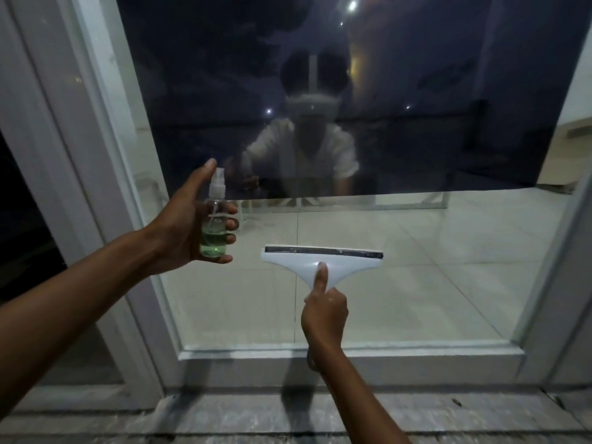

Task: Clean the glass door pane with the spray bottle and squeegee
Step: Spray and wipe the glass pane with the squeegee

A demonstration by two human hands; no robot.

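1. Head view: a white-framed glass door pane (416, 251) fills the scene; its upper part is dark and mirrors the person, its lower part shows pale floor tiles (448, 283); a grey stone threshold (224, 415) runs along the bottom; nothing stands between the hands and the glass.
2. The left hand (189, 225) reaches forward and grips a small clear plastic spray bottle with green liquid (214, 225) upright, fingers curled round its body, forefinger raised beside the nozzle.
3. The right hand (325, 312) grips the handle of a white plastic squeegee with a dark rubber blade (323, 257), forefinger stretched along its neck; the blade lies level near the lower pane, right of the bottle; whether it touches the glass I cannot tell.
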